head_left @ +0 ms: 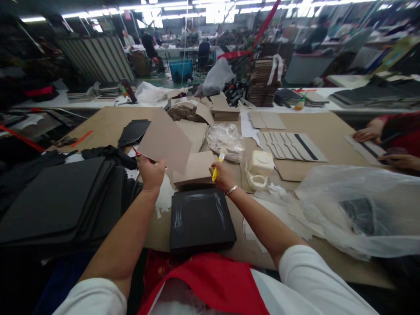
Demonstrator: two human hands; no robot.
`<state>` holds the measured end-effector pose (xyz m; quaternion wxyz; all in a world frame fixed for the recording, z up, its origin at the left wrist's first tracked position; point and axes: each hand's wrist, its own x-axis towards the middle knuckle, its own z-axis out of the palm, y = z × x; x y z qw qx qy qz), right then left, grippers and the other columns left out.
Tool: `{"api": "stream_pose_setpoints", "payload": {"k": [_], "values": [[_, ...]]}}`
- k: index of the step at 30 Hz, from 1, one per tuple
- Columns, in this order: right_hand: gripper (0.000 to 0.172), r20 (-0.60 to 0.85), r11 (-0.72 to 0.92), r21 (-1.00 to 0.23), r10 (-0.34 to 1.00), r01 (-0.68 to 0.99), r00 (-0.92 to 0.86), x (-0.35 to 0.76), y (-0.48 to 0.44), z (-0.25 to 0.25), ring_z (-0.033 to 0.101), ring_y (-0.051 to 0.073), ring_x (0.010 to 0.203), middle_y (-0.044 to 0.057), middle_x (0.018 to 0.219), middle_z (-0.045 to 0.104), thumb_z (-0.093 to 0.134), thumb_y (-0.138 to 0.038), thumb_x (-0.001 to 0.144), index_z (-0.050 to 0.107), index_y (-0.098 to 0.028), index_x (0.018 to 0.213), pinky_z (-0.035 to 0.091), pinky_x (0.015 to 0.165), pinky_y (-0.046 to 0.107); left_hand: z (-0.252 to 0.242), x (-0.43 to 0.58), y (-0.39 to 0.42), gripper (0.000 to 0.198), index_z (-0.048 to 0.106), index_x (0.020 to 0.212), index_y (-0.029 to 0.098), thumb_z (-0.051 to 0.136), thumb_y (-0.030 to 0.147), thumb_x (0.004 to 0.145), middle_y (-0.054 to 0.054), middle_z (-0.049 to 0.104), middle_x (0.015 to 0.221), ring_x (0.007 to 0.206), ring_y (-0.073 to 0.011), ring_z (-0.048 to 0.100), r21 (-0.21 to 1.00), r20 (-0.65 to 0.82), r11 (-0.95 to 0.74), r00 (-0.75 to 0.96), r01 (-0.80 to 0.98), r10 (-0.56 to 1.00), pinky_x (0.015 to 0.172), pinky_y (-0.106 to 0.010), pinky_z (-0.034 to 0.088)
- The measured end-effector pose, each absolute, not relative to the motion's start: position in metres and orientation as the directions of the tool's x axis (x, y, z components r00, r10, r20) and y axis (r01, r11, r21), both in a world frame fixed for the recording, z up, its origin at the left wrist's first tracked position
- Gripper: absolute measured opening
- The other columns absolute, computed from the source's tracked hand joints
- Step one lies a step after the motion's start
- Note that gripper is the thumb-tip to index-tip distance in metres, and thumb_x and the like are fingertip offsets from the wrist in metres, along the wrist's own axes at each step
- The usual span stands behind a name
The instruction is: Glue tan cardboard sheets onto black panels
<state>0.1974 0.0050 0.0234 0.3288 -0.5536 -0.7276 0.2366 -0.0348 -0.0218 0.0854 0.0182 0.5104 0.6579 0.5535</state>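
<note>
Left hand (pixel 150 173) grip pinches tan sheet (pixel 164 140) raised above it, right hand (pixel 225 175) grip clasps yellow tool (pixel 216 168) beside card stack (pixel 195 168); white-streaked black board (pixel 200 221) lies below both grips, sheet not yet laid.

bright ceiling tubes glare; dim, warped, blurred edges.
</note>
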Motion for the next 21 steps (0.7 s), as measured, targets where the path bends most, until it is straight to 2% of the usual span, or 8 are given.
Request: {"api": "stream_pose_setpoints", "payload": {"k": [2, 4, 7, 10, 13, 16, 18, 21], "values": [[0.02, 0.261, 0.287, -0.819, 0.957, 0.498, -0.123, 0.194, -0.009, 0.029, 0.058, 0.015, 0.073, 0.003, 0.084, 0.061, 0.045, -0.037, 0.088, 0.045, -0.021, 0.1, 0.042, 0.069, 0.025, 0.08, -0.025, -0.043, 0.034, 0.058, 0.096, 0.013, 0.058, 0.019, 0.063, -0.003, 0.065, 0.083, 0.079, -0.0156, 0.061, 0.893, 0.425, -0.234, -0.549, 0.384, 0.72, 0.078, -0.03, 0.05], [0.022, 0.273, 0.279, -0.882, 0.959, 0.379, -0.071, 0.195, -0.025, 0.033, 0.057, 0.013, 0.069, 0.001, 0.081, 0.06, 0.046, -0.038, 0.087, 0.042, -0.021, 0.101, 0.043, 0.067, 0.025, 0.071, -0.004, -0.067, 0.035, 0.058, 0.097, 0.014, 0.06, 0.023, 0.063, -0.002, 0.065, 0.083, 0.075, -0.0151, 0.062, 0.968, 0.245, -0.237, -0.544, 0.086, 0.803, 0.074, -0.03, 0.052], [0.024, 0.276, 0.246, -0.89, 0.961, 0.383, 0.023, 0.209, -0.048, 0.033, 0.055, 0.012, 0.065, -0.001, 0.075, 0.057, 0.053, -0.035, 0.082, 0.041, -0.022, 0.097, 0.043, 0.065, 0.025, 0.056, 0.022, -0.102, 0.035, 0.058, 0.095, 0.016, 0.066, 0.027, 0.062, -0.002, 0.065, 0.084, 0.076, -0.0155, 0.063, 0.965, 0.023, -0.143, -0.47, -0.222, 0.882, 0.071, -0.031, 0.052], [0.023, 0.272, 0.227, -0.867, 0.962, 0.443, 0.038, 0.234, -0.074, 0.026, 0.053, 0.012, 0.062, -0.002, 0.073, 0.056, 0.054, -0.035, 0.08, 0.041, -0.022, 0.094, 0.043, 0.063, 0.026, 0.041, 0.017, -0.131, 0.034, 0.057, 0.096, 0.019, 0.064, 0.039, 0.069, -0.002, 0.065, 0.087, 0.083, -0.0165, 0.063, 0.943, -0.089, -0.045, -0.38, -0.329, 0.921, 0.071, -0.03, 0.052], [0.024, 0.222, 0.203, -0.814, 0.974, 0.544, -0.032, 0.258, -0.1, 0.012, 0.054, 0.013, 0.06, -0.001, 0.073, 0.057, 0.055, -0.04, 0.079, 0.043, -0.022, 0.09, 0.044, 0.06, 0.027, 0.02, -0.008, -0.154, 0.034, 0.058, 0.086, 0.017, 0.06, 0.048, 0.071, -0.001, 0.064, 0.077, 0.073, -0.0148, 0.061, 0.957, -0.215, 0.126, -0.348, -0.262, 0.912, 0.065, -0.027, 0.05], [0.026, 0.148, 0.17, -0.743, 0.985, 0.647, -0.088, 0.27, -0.122, -0.007, 0.056, 0.015, 0.06, 0.002, 0.073, 0.059, 0.052, -0.046, 0.08, 0.045, -0.022, 0.087, 0.045, 0.058, 0.028, -0.002, -0.029, -0.171, 0.034, 0.06, 0.074, 0.016, 0.061, 0.049, 0.068, 0.002, 0.059, 0.061, 0.058, -0.0121, 0.054, 0.936, -0.336, 0.352, -0.301, -0.002, 0.893, 0.055, -0.023, 0.043], [0.026, 0.121, 0.156, -0.705, 0.988, 0.692, -0.1, 0.271, -0.13, -0.018, 0.058, 0.017, 0.059, 0.003, 0.072, 0.061, 0.049, -0.047, 0.081, 0.046, -0.022, 0.086, 0.045, 0.057, 0.029, -0.014, -0.036, -0.176, 0.035, 0.061, 0.069, 0.015, 0.057, 0.05, 0.071, 0.002, 0.057, 0.058, 0.055, -0.0116, 0.051, 0.894, -0.327, 0.39, -0.275, 0.219, 0.904, 0.053, -0.022, 0.039], [0.026, 0.109, 0.157, -0.66, 0.988, 0.735, -0.113, 0.264, -0.133, -0.028, 0.06, 0.018, 0.059, 0.004, 0.073, 0.063, 0.046, -0.047, 0.082, 0.047, -0.022, 0.087, 0.045, 0.055, 0.029, -0.025, -0.044, -0.176, 0.037, 0.059, 0.06, 0.015, 0.051, 0.048, 0.076, 0.002, 0.055, 0.056, 0.057, -0.0113, 0.049, 0.812, -0.233, 0.332, -0.255, 0.48, 0.938, 0.054, -0.022, 0.035]]}}
